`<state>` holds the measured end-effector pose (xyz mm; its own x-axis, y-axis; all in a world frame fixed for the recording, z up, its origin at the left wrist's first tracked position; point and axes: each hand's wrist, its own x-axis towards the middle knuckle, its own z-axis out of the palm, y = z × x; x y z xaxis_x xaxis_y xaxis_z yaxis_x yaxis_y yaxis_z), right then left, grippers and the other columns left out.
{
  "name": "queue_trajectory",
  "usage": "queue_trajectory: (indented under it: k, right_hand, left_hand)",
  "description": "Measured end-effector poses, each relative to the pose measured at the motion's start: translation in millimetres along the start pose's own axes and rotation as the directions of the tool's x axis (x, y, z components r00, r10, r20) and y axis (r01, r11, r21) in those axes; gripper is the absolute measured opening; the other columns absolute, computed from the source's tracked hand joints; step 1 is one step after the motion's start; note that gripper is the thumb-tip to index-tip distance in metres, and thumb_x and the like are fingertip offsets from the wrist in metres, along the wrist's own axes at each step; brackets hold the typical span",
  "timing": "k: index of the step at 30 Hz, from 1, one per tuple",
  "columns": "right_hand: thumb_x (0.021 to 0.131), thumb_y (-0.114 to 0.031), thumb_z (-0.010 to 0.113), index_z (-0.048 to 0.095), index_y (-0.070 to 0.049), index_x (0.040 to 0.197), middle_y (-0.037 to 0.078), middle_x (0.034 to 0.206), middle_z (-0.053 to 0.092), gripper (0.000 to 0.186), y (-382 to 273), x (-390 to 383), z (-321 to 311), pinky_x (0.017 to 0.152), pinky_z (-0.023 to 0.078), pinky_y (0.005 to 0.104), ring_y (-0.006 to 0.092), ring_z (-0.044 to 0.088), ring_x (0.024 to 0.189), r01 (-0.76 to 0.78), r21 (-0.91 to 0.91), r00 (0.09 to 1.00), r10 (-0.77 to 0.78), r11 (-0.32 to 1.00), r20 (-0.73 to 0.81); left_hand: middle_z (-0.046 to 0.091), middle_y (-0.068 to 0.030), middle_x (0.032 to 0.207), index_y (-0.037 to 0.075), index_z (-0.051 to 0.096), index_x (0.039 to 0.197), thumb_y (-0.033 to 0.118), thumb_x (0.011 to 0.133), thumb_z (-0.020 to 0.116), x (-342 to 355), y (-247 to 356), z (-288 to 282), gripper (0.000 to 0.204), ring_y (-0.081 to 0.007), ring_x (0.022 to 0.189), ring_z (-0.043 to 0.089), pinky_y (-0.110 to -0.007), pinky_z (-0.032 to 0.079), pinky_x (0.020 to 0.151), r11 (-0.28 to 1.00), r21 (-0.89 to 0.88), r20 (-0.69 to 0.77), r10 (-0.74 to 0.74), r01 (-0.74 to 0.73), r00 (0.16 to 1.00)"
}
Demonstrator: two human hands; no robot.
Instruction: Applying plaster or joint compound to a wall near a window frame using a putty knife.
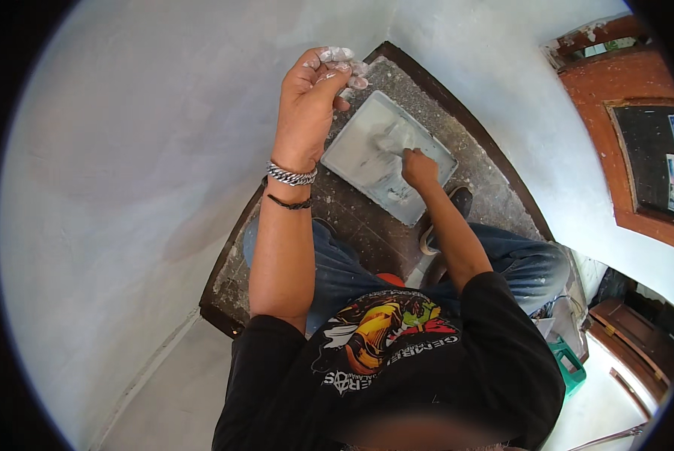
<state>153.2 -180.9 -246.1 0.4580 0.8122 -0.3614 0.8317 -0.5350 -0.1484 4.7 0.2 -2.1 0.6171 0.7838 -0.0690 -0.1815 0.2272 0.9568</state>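
Note:
My left hand (326,79) is raised near the pale wall, its fingers curled in toward the thumb and smeared with white paste. Whatever it may hold is hidden. Below and to the right, my right hand (420,167) is closed round the handle of a wide flat tool (394,140) coated in white, perhaps a putty knife. The tool's broad end lies in a shallow rectangular tray (441,156). White-grey wet paste (363,146) covers much of the tray's bottom, with darker streaks near its lower end.
The tray rests on a dark, paint-spattered surface (495,169) with a raised brown edge (457,101). Pale walls (149,135) rise on both sides. My bent knees flank the near area. An orange-brown wooden frame (600,143) and a green plastic object (568,367) are at the right.

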Motion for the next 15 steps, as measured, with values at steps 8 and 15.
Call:
queue_trajectory:
  k: [8, 15]
  right_hand:
    - [0.086, -0.020, 0.041, 0.057, 0.002, 0.085, 0.010, 0.066, 0.054, 0.027, 52, 5, 58, 0.050, 0.047, 0.0372, 0.0225, 0.056, 0.057, -0.532, 0.763, 0.847, 0.204, 0.368, 0.492]
    - [0.086, -0.021, 0.046, 0.057, 0.001, 0.087, 0.012, 0.075, 0.056, 0.025, 42, -19, 79, 0.058, 0.051, 0.0381, 0.0239, 0.060, 0.066, -0.471, 0.819, 0.875, 0.294, 0.329, 0.385]
  left_hand:
    - [0.063, -0.0015, 0.088, 0.006, 0.056, 0.101, 0.007, 0.087, 0.052, -7, 8, 1, 0.015, -0.0094, 0.079, 0.061, -0.020, 0.041, 0.056, 0.997, 0.059, -0.006, 0.039, -0.039, 0.999]
    - [0.062, -0.0015, 0.089, 0.007, 0.054, 0.101, 0.009, 0.088, 0.051, -15, 2, -24, 0.014, -0.0076, 0.079, 0.059, -0.020, 0.041, 0.056, 0.988, 0.154, -0.046, 0.020, -0.013, 0.999]
